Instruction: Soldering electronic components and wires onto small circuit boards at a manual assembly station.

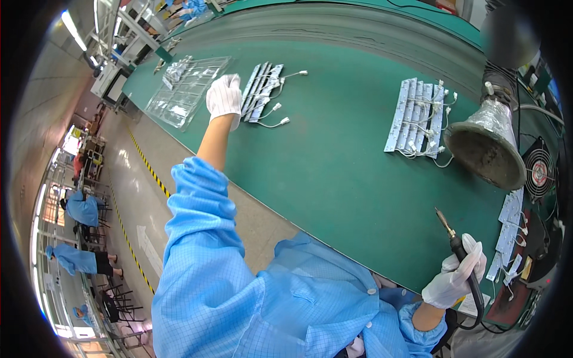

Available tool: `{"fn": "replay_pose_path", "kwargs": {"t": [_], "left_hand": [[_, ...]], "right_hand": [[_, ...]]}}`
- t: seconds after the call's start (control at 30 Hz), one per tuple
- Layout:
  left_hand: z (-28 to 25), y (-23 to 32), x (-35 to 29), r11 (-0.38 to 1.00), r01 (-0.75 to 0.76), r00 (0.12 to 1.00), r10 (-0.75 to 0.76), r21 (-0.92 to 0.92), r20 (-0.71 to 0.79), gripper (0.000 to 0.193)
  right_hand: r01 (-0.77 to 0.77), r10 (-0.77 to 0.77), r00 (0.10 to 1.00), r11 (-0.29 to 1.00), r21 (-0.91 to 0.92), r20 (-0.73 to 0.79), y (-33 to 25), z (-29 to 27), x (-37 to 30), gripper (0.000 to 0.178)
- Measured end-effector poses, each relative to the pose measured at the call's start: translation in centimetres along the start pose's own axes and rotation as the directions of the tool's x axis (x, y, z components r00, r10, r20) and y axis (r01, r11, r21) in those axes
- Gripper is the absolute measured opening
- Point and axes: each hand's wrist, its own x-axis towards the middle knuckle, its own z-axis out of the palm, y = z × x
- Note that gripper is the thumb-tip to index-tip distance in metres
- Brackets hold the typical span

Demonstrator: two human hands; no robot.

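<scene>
My left hand [224,98], in a white striped glove, is stretched far out to the left, its fingers curled closed. What it holds, if anything, is hidden. Just right of it lies a row of white LED strip boards [258,89] with short white wires and connectors. On its other side is a clear plastic tray [190,98] with some boards [176,71] at its far end. My gloved right hand [456,275] grips a soldering iron [456,243] at the lower right, its tip pointing up and left above the table, apart from any board.
Another group of wired LED boards [416,116] lies right of centre on the green table [322,155]. A funnel-shaped fume hood [486,146] hangs beside it. A round fan [539,173] and more boards [507,227] line the right side. People work in the background at left.
</scene>
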Motion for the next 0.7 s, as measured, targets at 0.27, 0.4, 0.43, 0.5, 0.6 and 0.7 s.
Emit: {"fn": "replay_pose_path", "kwargs": {"t": [0.27, 0.4, 0.43, 0.5, 0.6, 0.7], "left_hand": [[0.6, 19.0, -10.8, 0.810, -0.405, 0.711, 0.570, -0.424, 0.412, 0.056], [4.1, 22.9, -13.0, 0.860, -0.472, 0.657, 0.489, -0.192, 0.574, 0.071], [4.5, 22.8, -13.0, 0.853, -0.460, 0.633, 0.509, -0.246, 0.583, 0.070], [4.9, 22.8, -13.1, 0.846, -0.445, 0.632, 0.529, -0.293, 0.566, 0.061], [4.2, 23.4, -13.5, 0.885, -0.197, 0.616, 0.447, -0.422, 0.649, 0.050], [4.2, 23.2, -14.3, 0.679, 0.290, 0.635, 0.391, -0.675, 0.666, 0.035]], "right_hand": [[0.003, 0.013, 0.993, 0.990, 0.141, -0.118, 0.0, 1.3, 0.4, 0.026], [0.047, -0.037, 0.991, 0.996, 0.074, -0.126, 0.1, 1.2, 0.3, 0.024], [0.001, 0.007, 0.995, 0.997, 0.079, -0.098, 0.1, 1.1, 0.1, 0.025], [0.229, -0.234, 0.970, 0.970, -0.086, -0.060, 0.2, 0.2, 1.2, 0.032], [0.414, -0.446, 0.895, 0.841, -0.347, -0.013, 0.0, 0.2, 1.8, 0.049], [0.362, -0.387, 0.922, 0.875, -0.321, -0.014, 0.3, 0.1, 1.5, 0.058]]}}
